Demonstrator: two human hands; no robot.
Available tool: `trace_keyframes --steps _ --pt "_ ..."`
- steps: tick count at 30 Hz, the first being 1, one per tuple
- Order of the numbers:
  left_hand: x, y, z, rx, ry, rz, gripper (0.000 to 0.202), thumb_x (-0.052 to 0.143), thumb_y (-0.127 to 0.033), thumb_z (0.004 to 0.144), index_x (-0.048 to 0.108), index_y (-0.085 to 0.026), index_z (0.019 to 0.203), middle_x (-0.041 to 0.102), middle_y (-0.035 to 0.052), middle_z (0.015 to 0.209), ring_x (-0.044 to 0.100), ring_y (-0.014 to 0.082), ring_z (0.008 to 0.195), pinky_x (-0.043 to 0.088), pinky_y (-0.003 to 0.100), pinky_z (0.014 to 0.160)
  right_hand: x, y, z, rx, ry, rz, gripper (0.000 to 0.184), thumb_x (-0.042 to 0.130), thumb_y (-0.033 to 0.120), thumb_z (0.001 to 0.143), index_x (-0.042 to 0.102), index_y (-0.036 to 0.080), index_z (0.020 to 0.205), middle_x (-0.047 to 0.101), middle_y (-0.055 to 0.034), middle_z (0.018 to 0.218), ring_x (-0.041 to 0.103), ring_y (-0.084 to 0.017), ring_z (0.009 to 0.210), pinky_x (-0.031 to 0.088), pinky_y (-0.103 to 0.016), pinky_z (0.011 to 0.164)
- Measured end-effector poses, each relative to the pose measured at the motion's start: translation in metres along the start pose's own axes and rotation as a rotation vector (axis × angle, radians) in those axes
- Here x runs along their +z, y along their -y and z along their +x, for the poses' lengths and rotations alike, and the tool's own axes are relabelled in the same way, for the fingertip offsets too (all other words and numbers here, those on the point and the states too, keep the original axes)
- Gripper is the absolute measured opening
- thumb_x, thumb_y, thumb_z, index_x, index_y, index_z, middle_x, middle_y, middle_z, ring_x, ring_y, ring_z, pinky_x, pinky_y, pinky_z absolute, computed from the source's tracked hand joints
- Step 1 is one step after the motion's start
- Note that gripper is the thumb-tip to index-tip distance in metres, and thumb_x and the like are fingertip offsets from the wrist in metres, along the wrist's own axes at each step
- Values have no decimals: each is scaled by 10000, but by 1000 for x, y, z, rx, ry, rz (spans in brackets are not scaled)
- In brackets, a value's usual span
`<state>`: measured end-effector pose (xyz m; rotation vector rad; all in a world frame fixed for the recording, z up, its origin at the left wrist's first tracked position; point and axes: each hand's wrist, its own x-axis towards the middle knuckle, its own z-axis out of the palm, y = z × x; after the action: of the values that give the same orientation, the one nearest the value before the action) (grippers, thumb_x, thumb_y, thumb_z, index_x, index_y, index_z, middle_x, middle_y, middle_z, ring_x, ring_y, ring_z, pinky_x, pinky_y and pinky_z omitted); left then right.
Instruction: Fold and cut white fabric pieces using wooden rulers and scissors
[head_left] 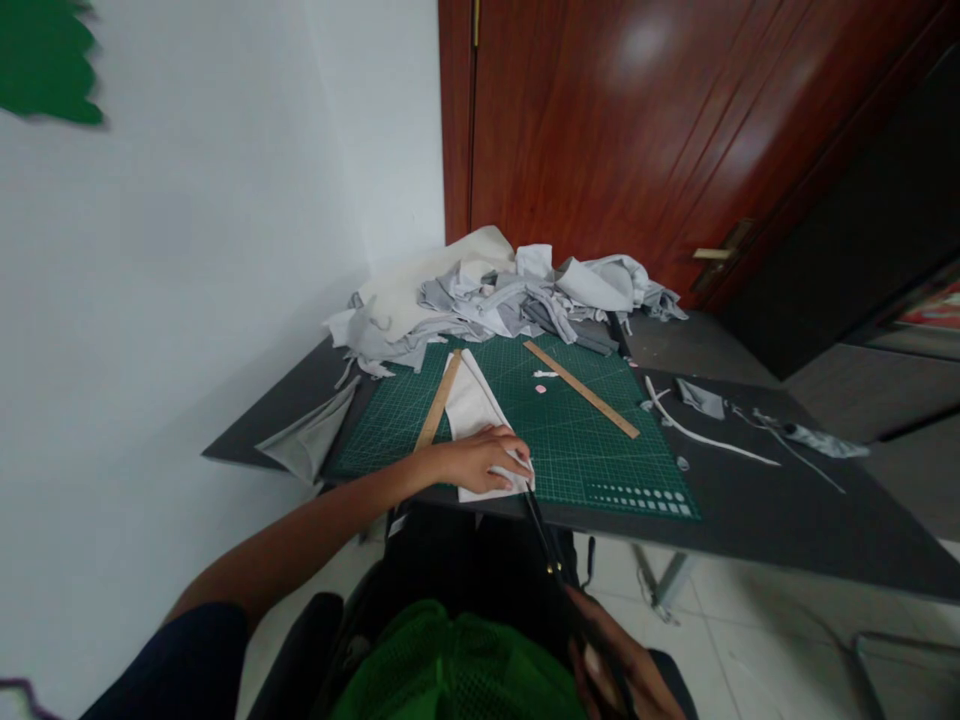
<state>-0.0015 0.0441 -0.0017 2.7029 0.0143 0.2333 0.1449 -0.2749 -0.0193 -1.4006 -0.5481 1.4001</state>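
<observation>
My left hand (491, 462) lies over a folded piece of white fabric (474, 395), its fingers spread and pressing the fabric onto the green cutting mat (600, 455). My right hand (626, 655), low in the picture, is wrapped round the handles of black scissors (546, 540). Their blade tips point up to the near right corner of the fabric, beside my left fingertips. I cannot tell whether the blades touch it. Along the fabric's left edge lies a wooden ruler (437, 402). A second wooden ruler (583, 391) rests slantwise on the mat to the right.
Grey and white fabric scraps (517, 300) are heaped at the back of the dark table (780, 500). A folded grey cloth (311, 435) overhangs the left edge. White cord (709, 437) and small scraps lie on the right. A wall and a wooden door (600, 130) stand behind.
</observation>
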Motion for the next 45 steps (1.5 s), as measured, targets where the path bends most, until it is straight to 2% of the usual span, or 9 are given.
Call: trace_keyframes --steps 4,6,9,17,26,31,37,40,45 --pt "0 3 3 12 6 -1 332 735 -253 863 736 -314 1189 623 58 1250 511 260 1180 330 385 1066 2 3 5 20 25 -4 771 741 688 749 627 243 1367 609 -7 704 595 -160 582 509 -291 599" --pt "-1 4 5 27 -5 -12 329 758 -260 845 743 -304 1170 624 58 1232 513 257 1169 335 372 1052 4 4 7 20 38 -10 775 731 685 765 610 230 1382 599 4 702 518 -118 503 447 -252 517" --pt "-2 5 8 38 -19 -33 340 803 -265 802 749 -307 1136 633 41 1208 511 252 1142 339 356 1030 9 4 9 15 67 -10 807 716 697 775 590 206 1404 545 27 632 456 -101 458 378 -233 472" --pt "-9 7 16 44 7 -72 334 836 -261 747 760 -334 1063 663 17 1152 518 252 1107 353 359 997 13 5 7 5 78 -121 887 649 707 831 490 140 1494 443 69 537 372 -84 444 307 -209 455" --pt "-11 6 16 58 27 -77 324 816 -264 769 760 -333 1081 660 27 1169 526 251 1101 356 363 995 17 4 7 32 46 -83 906 684 723 786 503 159 1470 475 68 588 369 -70 439 312 -207 459" --pt "-11 7 17 63 20 -80 345 829 -262 750 761 -344 1078 670 24 1148 537 256 1104 357 370 992 19 3 7 16 13 -82 840 714 698 777 561 189 1427 458 68 596 383 -76 441 329 -211 454" --pt "-11 7 17 51 29 -73 340 833 -273 761 758 -324 1088 666 30 1152 526 257 1106 356 368 995 17 -3 6 8 2 -58 843 724 697 767 568 202 1432 561 24 663 408 -70 453 305 -206 451" --pt "-11 7 16 43 26 -72 331 834 -278 765 759 -329 1083 659 27 1159 523 254 1112 356 358 1000 15 -4 4 15 -1 -53 815 734 683 765 587 219 1420 595 11 673 408 -74 445 345 -226 467" --pt "-7 9 14 31 3 -64 342 840 -292 762 751 -318 1091 637 31 1145 525 253 1126 348 367 1030 13 -1 2 54 28 -48 835 751 698 732 583 273 1430 627 -4 697 498 -127 487 428 -266 489"
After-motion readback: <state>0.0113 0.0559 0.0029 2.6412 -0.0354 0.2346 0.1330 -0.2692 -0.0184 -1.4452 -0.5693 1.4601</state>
